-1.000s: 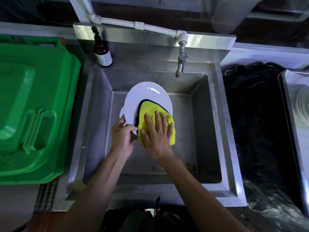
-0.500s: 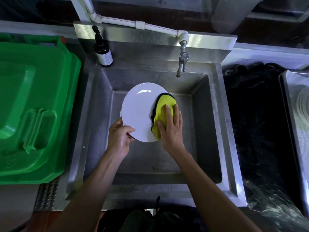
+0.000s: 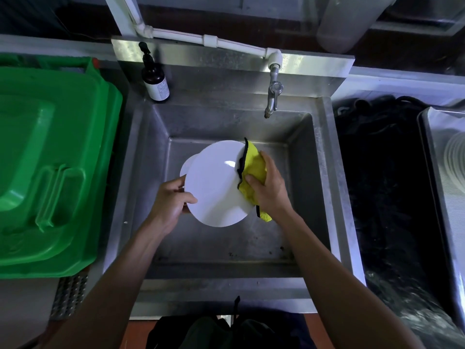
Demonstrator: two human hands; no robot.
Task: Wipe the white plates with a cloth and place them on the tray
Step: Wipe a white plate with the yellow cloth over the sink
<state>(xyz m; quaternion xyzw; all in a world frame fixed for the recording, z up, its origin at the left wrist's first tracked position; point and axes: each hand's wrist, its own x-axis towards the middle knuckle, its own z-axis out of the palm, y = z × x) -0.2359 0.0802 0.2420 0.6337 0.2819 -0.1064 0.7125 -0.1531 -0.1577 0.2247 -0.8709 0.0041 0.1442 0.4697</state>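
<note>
White plate (image 3: 216, 183) held between both hands over the sink (image 3: 324, 187), face tilted up, long axis running near to far. Left hand (image 3: 171, 200) pinching the near-left rim. Right hand (image 3: 270, 187) curled around yellow cloth (image 3: 254, 167), pressing it onto the right rim.

— What surrounds the work area?
— A steel sink (image 3: 324, 187) sits in the middle, with a metal tap (image 3: 273, 96) over its back wall, fed by a white pipe (image 3: 208, 41).
— Anything on the rim?
— A dark pump bottle (image 3: 154, 76) with a white label stands at the back left corner.
— And to the sides?
— A green plastic bin lid (image 3: 50, 159) lies left; black sheeting (image 3: 382, 185) lies right.
</note>
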